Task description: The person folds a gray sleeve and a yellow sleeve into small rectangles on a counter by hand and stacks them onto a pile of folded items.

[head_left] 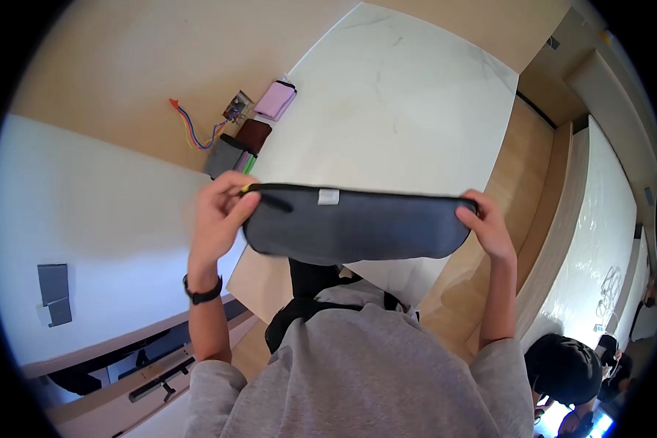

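Note:
A long dark grey fabric pouch [358, 226] is stretched out between my two hands, above the near part of the white table. It has a black edge along the top, a small white label and a dark strip near its left end. My left hand [223, 212] pinches the upper left corner, where a bit of yellow shows by the fingers. My right hand [487, 223] grips the upper right corner, thumb in front. The pouch's far side is hidden.
Along the table's [394, 102] left edge lie a pink pouch [276, 100], a dark red pouch [253, 136] and a folded grey cloth item [226, 155]. Colourful cords [197, 139] lie beside them. Another person [564, 369] is at the lower right.

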`<state>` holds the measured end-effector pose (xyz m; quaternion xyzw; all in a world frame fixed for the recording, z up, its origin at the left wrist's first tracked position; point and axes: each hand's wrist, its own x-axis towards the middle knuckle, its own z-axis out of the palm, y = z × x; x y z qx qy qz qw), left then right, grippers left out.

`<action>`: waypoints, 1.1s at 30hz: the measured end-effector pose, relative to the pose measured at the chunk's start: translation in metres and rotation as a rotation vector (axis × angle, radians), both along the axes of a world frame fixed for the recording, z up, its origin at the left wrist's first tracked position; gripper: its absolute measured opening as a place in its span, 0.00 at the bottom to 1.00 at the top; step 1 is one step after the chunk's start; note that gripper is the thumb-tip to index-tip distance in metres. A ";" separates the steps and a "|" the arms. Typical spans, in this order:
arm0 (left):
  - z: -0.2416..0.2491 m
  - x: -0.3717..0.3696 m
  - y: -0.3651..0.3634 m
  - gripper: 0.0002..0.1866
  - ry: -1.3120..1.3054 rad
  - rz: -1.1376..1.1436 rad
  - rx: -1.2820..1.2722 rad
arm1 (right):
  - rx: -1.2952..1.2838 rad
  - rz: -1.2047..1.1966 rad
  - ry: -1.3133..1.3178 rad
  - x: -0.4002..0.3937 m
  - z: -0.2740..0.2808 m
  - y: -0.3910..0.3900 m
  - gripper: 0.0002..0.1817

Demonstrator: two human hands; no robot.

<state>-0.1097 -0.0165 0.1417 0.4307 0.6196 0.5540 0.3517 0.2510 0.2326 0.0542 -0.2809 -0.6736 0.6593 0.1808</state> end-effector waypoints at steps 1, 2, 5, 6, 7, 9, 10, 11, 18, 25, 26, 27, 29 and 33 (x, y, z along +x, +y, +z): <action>-0.023 -0.009 0.007 0.06 -0.011 0.019 -0.088 | 0.002 0.005 -0.003 -0.008 -0.005 0.007 0.12; -0.047 -0.011 0.019 0.07 0.002 0.043 -0.123 | 0.081 -0.039 -0.072 -0.020 -0.018 0.014 0.11; -0.124 -0.025 0.046 0.06 -0.016 0.074 -0.331 | 0.261 -0.043 -0.218 -0.049 -0.092 0.040 0.10; -0.147 -0.028 0.051 0.06 -0.072 0.099 -0.371 | 0.359 -0.012 -0.296 -0.053 -0.108 0.046 0.10; -0.167 -0.031 0.053 0.06 -0.075 0.104 -0.370 | 0.361 -0.006 -0.297 -0.058 -0.104 0.046 0.10; -0.192 -0.037 0.057 0.06 0.229 0.115 -0.256 | 0.526 -0.105 -0.413 -0.072 -0.090 0.042 0.10; -0.189 -0.036 0.059 0.06 0.319 0.165 -0.245 | 0.676 -0.173 -0.399 -0.073 -0.093 0.045 0.10; -0.179 -0.033 0.060 0.06 0.311 0.168 -0.252 | 0.673 -0.164 -0.405 -0.075 -0.087 0.043 0.10; -0.162 -0.018 0.046 0.09 0.390 0.240 -0.201 | 0.369 -0.261 -0.243 -0.070 -0.092 0.033 0.09; -0.174 0.009 0.005 0.08 0.328 0.220 -0.152 | 0.361 -0.271 -0.083 -0.037 -0.096 0.002 0.13; -0.176 0.011 -0.001 0.08 0.428 0.197 -0.120 | 0.367 -0.262 -0.051 -0.034 -0.096 -0.003 0.15; -0.179 0.012 -0.006 0.08 0.528 0.173 -0.087 | 0.369 -0.262 -0.053 -0.030 -0.096 -0.006 0.15; -0.187 0.018 -0.015 0.08 0.560 0.152 -0.088 | 0.494 -0.172 -0.209 -0.023 -0.097 -0.014 0.16; -0.192 0.022 -0.025 0.07 0.678 0.153 -0.011 | 0.517 -0.224 -0.124 -0.013 -0.106 -0.017 0.17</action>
